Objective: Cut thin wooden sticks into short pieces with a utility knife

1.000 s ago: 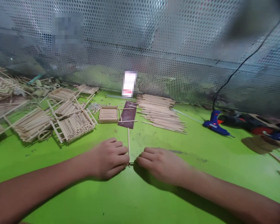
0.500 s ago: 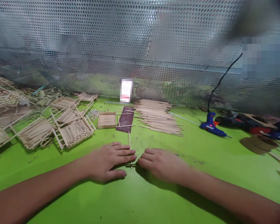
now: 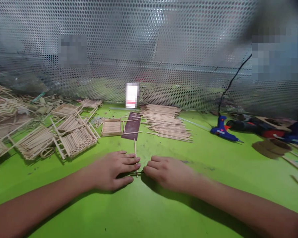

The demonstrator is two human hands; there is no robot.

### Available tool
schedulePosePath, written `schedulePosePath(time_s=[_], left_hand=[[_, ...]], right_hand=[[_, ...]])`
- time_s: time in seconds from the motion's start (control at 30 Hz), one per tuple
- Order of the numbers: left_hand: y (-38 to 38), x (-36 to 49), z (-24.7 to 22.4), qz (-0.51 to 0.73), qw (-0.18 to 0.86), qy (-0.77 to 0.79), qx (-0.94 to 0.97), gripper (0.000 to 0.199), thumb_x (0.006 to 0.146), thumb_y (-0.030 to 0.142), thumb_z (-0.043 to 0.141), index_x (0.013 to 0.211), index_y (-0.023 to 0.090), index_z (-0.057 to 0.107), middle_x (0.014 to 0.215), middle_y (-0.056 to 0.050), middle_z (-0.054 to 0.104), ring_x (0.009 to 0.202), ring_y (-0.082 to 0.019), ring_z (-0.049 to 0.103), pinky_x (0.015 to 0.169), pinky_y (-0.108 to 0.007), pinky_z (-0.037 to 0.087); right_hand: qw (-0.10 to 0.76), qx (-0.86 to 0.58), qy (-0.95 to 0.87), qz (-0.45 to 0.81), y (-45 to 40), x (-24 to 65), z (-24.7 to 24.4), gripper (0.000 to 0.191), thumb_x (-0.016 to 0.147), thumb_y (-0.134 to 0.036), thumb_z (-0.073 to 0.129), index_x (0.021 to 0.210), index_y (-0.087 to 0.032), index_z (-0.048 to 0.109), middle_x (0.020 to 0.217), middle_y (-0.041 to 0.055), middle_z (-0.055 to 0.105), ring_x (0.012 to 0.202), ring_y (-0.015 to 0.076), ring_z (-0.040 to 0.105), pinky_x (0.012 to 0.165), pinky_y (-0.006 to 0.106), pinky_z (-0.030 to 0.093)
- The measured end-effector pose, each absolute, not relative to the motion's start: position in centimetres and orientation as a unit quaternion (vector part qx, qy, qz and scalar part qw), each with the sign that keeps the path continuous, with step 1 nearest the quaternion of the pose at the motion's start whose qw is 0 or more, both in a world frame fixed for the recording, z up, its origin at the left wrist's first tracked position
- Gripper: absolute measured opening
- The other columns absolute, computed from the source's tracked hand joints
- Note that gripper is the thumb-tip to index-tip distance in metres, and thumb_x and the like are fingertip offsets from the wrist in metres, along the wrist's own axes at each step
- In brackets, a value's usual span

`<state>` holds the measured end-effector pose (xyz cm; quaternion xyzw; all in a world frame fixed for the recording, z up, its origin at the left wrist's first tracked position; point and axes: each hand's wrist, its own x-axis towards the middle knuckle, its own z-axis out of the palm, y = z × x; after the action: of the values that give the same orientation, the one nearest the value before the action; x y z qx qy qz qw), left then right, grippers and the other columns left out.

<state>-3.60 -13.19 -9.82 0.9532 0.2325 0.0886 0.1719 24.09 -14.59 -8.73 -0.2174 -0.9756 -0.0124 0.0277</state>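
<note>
My left hand point(image 3: 115, 170) lies palm down on the green tabletop with its fingers stretched out. Under its fingertips a thin wooden stick point(image 3: 135, 148) runs away from me; its near end shows just past the fingers. My right hand point(image 3: 164, 172) is closed, knuckles up, a short way to the right. From its fingers a thin dark strip point(image 3: 139, 173), like a narrow blade, reaches left across the stick near its close end. Most of that strip is hidden in the hand, so its exact kind does not show.
Beyond the hands lie a pile of wooden sticks point(image 3: 164, 122), a dark brown sheet point(image 3: 131, 127) and a small stick tray point(image 3: 111, 127). More stick-built pieces point(image 3: 79, 140) crowd the left. At right are a blue glue gun point(image 3: 223, 129) with a cord and a brown roll point(image 3: 270, 147). Perforated metal panel point(image 3: 114, 39) stands behind.
The whole view has shifted slightly. My right hand keeps its closed grip on the dark strip, and a bit more of the strip shows between the hands. My left hand stays flat on the stick.
</note>
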Motion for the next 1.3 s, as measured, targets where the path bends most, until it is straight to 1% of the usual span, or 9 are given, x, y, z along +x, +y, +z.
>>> schedulePosePath(time_s=[0.2,0.5,0.7,0.8,0.87,0.93,1.03,1.17,1.3], left_hand=[[-13.2,-3.7,-9.9,0.097,0.176,0.237,0.950,0.054,0.105,0.051,0.057,0.149,0.020,0.060,0.155,-0.010,0.056,0.142,-0.032,0.058,0.122,-0.056,0.043],[-13.1,-3.7,-11.0,0.128,0.140,0.206,0.960,0.048,0.106,0.040,0.054,0.148,0.017,0.061,0.153,-0.010,0.059,0.140,-0.029,0.060,0.121,-0.050,0.046],[-13.3,-3.8,-11.0,0.121,0.105,0.206,0.965,0.047,0.108,0.042,0.050,0.149,0.019,0.058,0.153,-0.008,0.059,0.139,-0.027,0.061,0.119,-0.050,0.045],[-13.5,-3.6,-11.0,0.152,0.061,0.198,0.966,0.047,0.109,0.043,0.049,0.149,0.019,0.056,0.153,-0.008,0.061,0.136,-0.027,0.062,0.118,-0.050,0.042],[-13.6,-3.2,-11.0,0.177,0.031,0.201,0.963,0.041,0.108,0.042,0.050,0.138,0.016,0.061,0.144,-0.010,0.067,0.128,-0.028,0.064,0.114,-0.048,0.042],[-13.8,-2.7,-10.8,0.183,-0.003,0.205,0.961,0.028,0.107,0.038,0.052,0.117,0.016,0.066,0.120,-0.009,0.075,0.110,-0.026,0.067,0.105,-0.045,0.045],[-13.8,-2.0,-10.7,0.168,-0.059,0.192,0.965,0.015,0.103,0.028,0.058,0.092,0.019,0.061,0.089,-0.002,0.068,0.084,-0.021,0.060,0.088,-0.040,0.044],[-13.7,-1.5,-10.9,0.161,-0.054,0.183,0.968,0.015,0.096,0.019,0.066,0.085,0.020,0.056,0.081,0.001,0.063,0.077,-0.018,0.053,0.075,-0.035,0.039],[-13.6,-1.4,-11.1,0.150,-0.029,0.173,0.973,0.014,0.095,0.018,0.066,0.085,0.020,0.056,0.082,0.000,0.065,0.080,-0.019,0.054,0.076,-0.036,0.037]], right_hand=[[0.016,-0.232,-0.973,-0.009,-14.7,24.3,-8.6,0.012,0.094,-0.007,0.060,0.096,-0.018,0.064,0.084,0.0026,0.069,0.078,0.0192,0.057,0.069,0.032,0.044],[0.004,-0.237,-0.971,-0.012,-14.9,24.2,-8.7,0.013,0.093,-0.006,0.060,0.096,-0.018,0.064,0.084,0.0031,0.068,0.078,0.0195,0.058,0.068,0.032,0.043],[0.006,-0.240,-0.971,-0.007,-14.9,24.3,-8.8,0.012,0.094,-0.007,0.060,0.097,-0.018,0.064,0.085,0.0022,0.068,0.079,0.0193,0.058,0.068,0.033,0.043],[0.006,-0.241,-0.970,-0.013,-14.9,24.3,-8.8,0.011,0.093,-0.008,0.062,0.097,-0.018,0.064,0.086,0.0014,0.068,0.078,0.0196,0.057,0.067,0.033,0.044],[0.008,-0.239,-0.971,-0.014,-15.0,24.2,-8.8,0.011,0.092,-0.008,0.062,0.096,-0.018,0.064,0.086,0.0014,0.068,0.078,0.0196,0.057,0.068,0.033,0.044],[0.011,-0.239,-0.971,-0.011,-15.0,24.1,-8.8,0.012,0.092,-0.006,0.061,0.096,-0.018,0.063,0.086,0.0016,0.068,0.078,0.0193,0.056,0.068,0.033,0.043],[0.016,-0.236,-0.972,-0.011,-15.1,24.0,-8.7,0.014,0.091,-0.005,0.060,0.094,-0.018,0.062,0.084,0.0020,0.067,0.076,0.0190,0.055,0.067,0.033,0.041],[0.016,-0.239,-0.971,-0.004,-15.1,24.1,-8.6,0.015,0.090,-0.004,0.058,0.094,-0.018,0.062,0.083,0.0017,0.067,0.076,0.0187,0.055,0.067,0.032,0.040],[0.012,-0.242,-0.970,0.005,-15.1,24.2,-8.7,0.017,0.091,-0.004,0.056,0.095,-0.019,0.063,0.082,0.0011,0.066,0.075,0.0184,0.055,0.067,0.032,0.041]])
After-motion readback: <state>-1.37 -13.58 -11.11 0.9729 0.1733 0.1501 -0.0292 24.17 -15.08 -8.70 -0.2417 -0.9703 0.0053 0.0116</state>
